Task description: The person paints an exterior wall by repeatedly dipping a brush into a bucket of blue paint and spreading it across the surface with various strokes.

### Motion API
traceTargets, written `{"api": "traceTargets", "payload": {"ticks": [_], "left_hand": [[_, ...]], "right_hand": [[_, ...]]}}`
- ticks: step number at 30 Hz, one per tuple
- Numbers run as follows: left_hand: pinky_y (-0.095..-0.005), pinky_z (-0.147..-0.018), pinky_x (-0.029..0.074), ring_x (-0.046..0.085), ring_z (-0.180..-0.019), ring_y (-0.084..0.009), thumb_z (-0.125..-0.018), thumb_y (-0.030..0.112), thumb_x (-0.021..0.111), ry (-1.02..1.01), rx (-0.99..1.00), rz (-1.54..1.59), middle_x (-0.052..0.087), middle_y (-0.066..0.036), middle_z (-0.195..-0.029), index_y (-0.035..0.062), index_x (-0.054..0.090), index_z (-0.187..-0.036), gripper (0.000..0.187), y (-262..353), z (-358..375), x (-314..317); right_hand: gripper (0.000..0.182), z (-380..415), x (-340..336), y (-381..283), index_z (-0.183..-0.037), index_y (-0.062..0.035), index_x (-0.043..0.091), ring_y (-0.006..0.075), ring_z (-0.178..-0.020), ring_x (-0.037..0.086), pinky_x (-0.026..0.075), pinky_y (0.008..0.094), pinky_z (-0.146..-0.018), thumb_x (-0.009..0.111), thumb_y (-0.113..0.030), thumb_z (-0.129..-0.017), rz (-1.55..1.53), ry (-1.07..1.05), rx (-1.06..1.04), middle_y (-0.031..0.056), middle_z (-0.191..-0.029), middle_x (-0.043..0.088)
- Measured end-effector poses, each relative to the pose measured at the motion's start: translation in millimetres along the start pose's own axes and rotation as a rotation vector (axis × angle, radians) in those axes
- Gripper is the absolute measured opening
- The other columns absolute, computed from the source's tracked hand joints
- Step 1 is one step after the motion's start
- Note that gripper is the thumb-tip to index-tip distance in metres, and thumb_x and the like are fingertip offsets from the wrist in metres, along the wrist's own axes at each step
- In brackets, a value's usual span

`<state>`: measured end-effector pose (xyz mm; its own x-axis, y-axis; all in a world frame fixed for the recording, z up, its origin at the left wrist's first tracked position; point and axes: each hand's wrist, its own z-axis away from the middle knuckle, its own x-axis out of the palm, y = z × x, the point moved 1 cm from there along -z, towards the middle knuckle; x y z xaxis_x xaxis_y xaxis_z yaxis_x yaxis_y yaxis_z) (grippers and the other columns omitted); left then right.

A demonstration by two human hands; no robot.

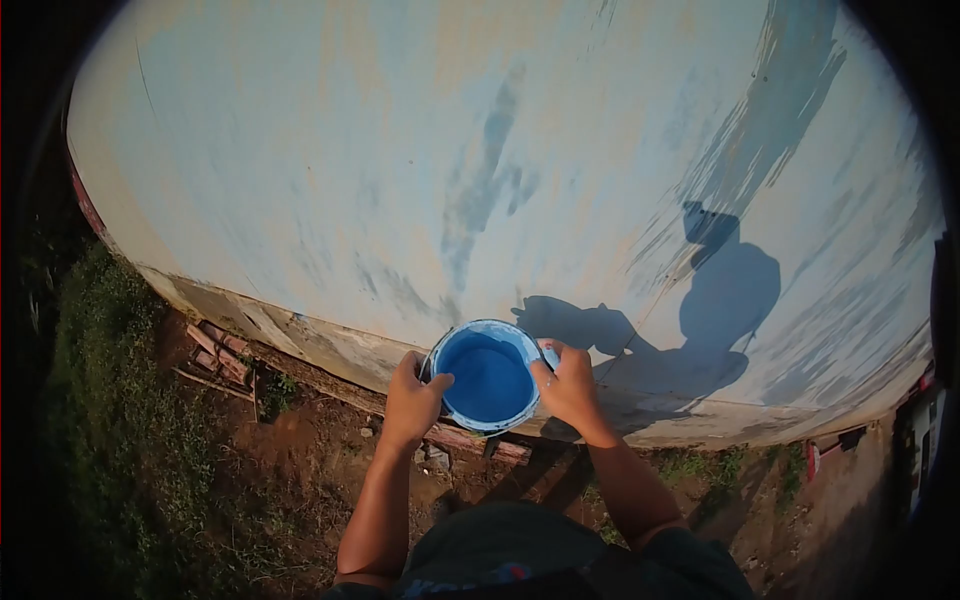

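Between my two hands I hold a paint bucket [487, 378] with blue paint inside and pale paint smeared round its rim. My left hand [414, 398] grips the bucket's left side, the thumb over the rim. On the opposite side my right hand [568, 384] is closed on the rim, with spots of paint on its fingers. A thin wire handle lies along the bucket's edge. Just beyond the bucket rises a wall [350, 200] with patchy pale blue paint and darker blue brush streaks [770, 120] at the upper right.
My shadow [725, 290] falls on the wall at right. Broken bricks or boards [218, 355] lie by the wall's foot at left, near grass [120, 400]. Bare soil [290, 450] and rubble are below me. A red object [815, 460] stands at the lower right.
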<state>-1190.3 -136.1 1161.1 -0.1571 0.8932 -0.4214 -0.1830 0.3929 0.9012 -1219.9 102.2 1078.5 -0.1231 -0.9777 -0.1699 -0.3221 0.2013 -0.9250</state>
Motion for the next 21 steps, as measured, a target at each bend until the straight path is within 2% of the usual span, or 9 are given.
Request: {"api": "traceTargets", "payload": {"ticks": [2, 7, 9, 11, 12, 14, 18, 20, 21], "left_hand": [[-0.0336, -0.066, 0.053, 0.064, -0.074, -0.0156, -0.094, 0.011, 0.076, -0.085, -0.045, -0.089, 0.066, -0.008, -0.085, -0.0039, 0.064, -0.099, 0.02, -11.6, -2.2, -9.2], [-0.0331, -0.065, 0.051, 0.059, -0.069, -0.0124, -0.098, 0.016, 0.075, -0.144, -0.144, 0.012, 0.064, -0.004, -0.083, -0.0011, 0.065, -0.099, 0.019, 0.2, 5.8, -17.9], [-0.0331, -0.067, 0.05, 0.057, -0.07, -0.0118, -0.099, 0.016, 0.074, -0.163, -0.165, 0.071, 0.064, -0.003, -0.085, 0.0012, 0.065, -0.099, 0.018, 2.6, 3.9, -20.4], [-0.0317, -0.078, 0.049, 0.058, -0.08, -0.0103, -0.101, 0.019, 0.072, -0.11, -0.05, 0.104, 0.064, -0.001, -0.087, 0.0057, 0.066, -0.098, 0.014, -0.9, -1.9, -22.1], [-0.0317, -0.078, 0.049, 0.058, -0.08, -0.0103, -0.101, 0.019, 0.072, -0.106, -0.05, 0.105, 0.064, -0.001, -0.087, 0.0057, 0.066, -0.098, 0.014, 1.2, -2.6, -24.6], [-0.0319, -0.089, 0.047, 0.058, -0.091, -0.0098, -0.104, 0.02, 0.068, -0.198, 0.036, 0.309, 0.064, 0.001, -0.09, 0.0091, 0.066, -0.098, 0.013, 13.8, -11.3, -25.2], [-0.029, -0.084, 0.045, 0.056, -0.088, -0.0087, -0.107, 0.019, 0.064, -0.185, 0.16, 0.247, 0.064, 0.001, -0.089, 0.0062, 0.066, -0.1, 0.015, 29.1, -24.1, -21.2], [-0.0319, -0.097, 0.046, 0.06, -0.098, -0.0122, -0.106, 0.017, 0.062, -0.223, 0.3, 0.424, 0.067, -0.002, -0.095, 0.0058, 0.066, -0.099, 0.014, 31.7, -26.5, -17.1], [-0.0319, -0.097, 0.046, 0.06, -0.098, -0.0122, -0.106, 0.017, 0.062, -0.224, 0.298, 0.423, 0.067, -0.002, -0.095, 0.0058, 0.066, -0.099, 0.014, 30.7, -28.5, -16.8]], "right_hand": [[0.027, 5.4, 2.1, -1.5, -0.109, 0.0081, 0.074, 0.0381, -0.062, 0.07, 0.053, 0.042, -0.062, 0.069, -0.009, -0.088, 0.024, -0.008, 0.003, 0.0259, -0.073, 0.068], [0.029, 7.0, 2.6, -16.6, -0.11, 0.0101, 0.073, 0.0403, -0.069, 0.073, 0.055, 0.0423, -0.065, 0.069, -0.007, -0.088, 0.071, 0.027, -0.019, 0.0274, -0.077, 0.071], [0.03, 9.3, 9.9, -13.6, -0.11, 0.0124, 0.073, 0.0405, -0.073, 0.074, 0.057, 0.0413, -0.067, 0.07, -0.007, -0.088, 0.182, 0.212, -0.146, 0.0276, -0.081, 0.073], [0.03, 8.4, 14.8, -15.0, -0.111, 0.013, 0.072, 0.0395, -0.073, 0.075, 0.058, 0.0411, -0.068, 0.07, -0.007, -0.089, 0.153, 0.202, -0.102, 0.0272, -0.083, 0.074], [0.031, 10.4, 18.8, -16.4, -0.112, 0.0137, 0.072, 0.0385, -0.073, 0.075, 0.058, 0.0408, -0.069, 0.07, -0.007, -0.089, 0.121, 0.195, -0.055, 0.0268, -0.085, 0.075], [0.032, 13.5, 24.8, -19.9, -0.114, 0.0133, 0.071, 0.0371, -0.072, 0.075, 0.058, 0.0409, -0.069, 0.07, -0.007, -0.09, 0.099, 0.203, -0.039, 0.0259, -0.084, 0.075], [0.032, 19.3, 32.1, -23.3, -0.117, 0.011, 0.071, 0.0326, -0.068, 0.073, 0.056, 0.0397, -0.067, 0.072, -0.009, -0.092, 0.04, 0.207, -0.013, 0.0227, -0.082, 0.074], [0.031, 22.8, 34.5, -29.3, -0.115, 0.0101, 0.071, 0.0315, -0.066, 0.072, 0.055, 0.0392, -0.066, 0.073, -0.013, -0.094, 0.045, 0.194, -0.011, 0.0214, -0.08, 0.073], [0.03, 24.8, 34.9, -32.2, -0.112, 0.0091, 0.072, 0.0304, -0.065, 0.071, 0.054, 0.0387, -0.065, 0.075, -0.016, -0.096, 0.047, 0.183, -0.004, 0.0202, -0.077, 0.072]]}}
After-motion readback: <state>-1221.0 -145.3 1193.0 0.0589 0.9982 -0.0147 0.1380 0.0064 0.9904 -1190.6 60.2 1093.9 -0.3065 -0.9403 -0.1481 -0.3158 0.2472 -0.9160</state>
